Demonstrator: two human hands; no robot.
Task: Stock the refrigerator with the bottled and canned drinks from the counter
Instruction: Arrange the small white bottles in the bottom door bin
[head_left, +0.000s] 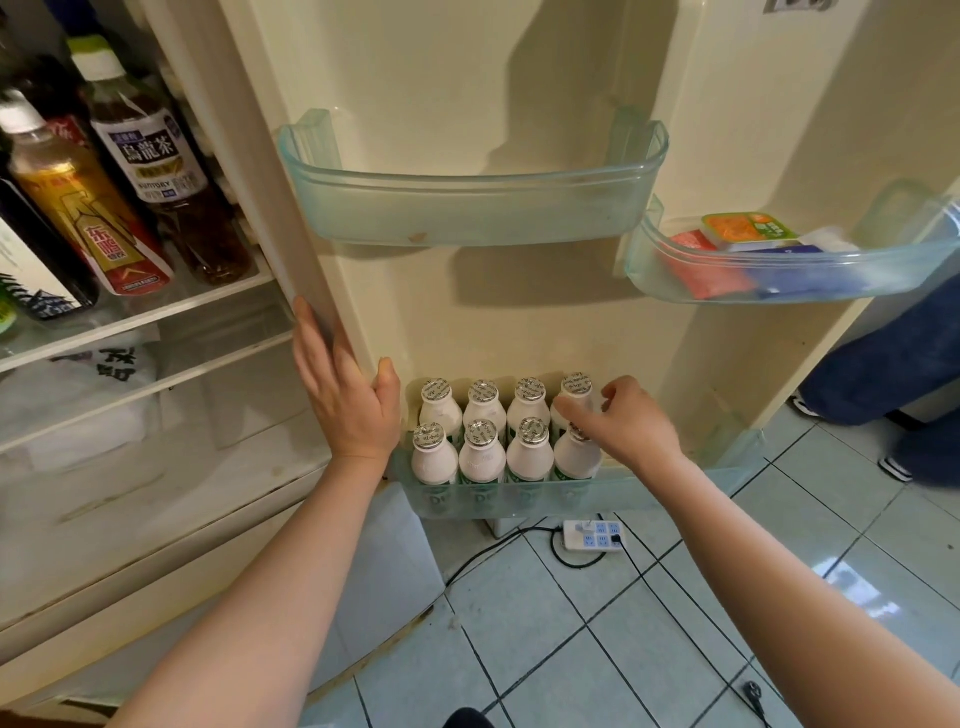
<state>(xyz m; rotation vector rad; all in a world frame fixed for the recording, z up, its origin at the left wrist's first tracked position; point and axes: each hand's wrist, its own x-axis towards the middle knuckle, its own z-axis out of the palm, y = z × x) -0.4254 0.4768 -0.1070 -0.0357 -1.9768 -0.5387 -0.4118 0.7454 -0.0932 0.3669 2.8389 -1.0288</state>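
Right hand (623, 421) grips bottle (576, 460); left hand (348, 400) touches door (519, 322)

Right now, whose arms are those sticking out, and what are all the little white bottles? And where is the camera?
The arms belong to a person wearing a camera on their head, so you see what they see, looking down. There is only this one picture. The fridge door stands open. In its bottom door bin stand eight small white bottles, in two rows of four. The right hand pinches the top of the front right bottle. The left hand rests flat on the door's edge and holds nothing. Inside the fridge, big tea bottles stand on a shelf. A power strip lies on the tiled floor.
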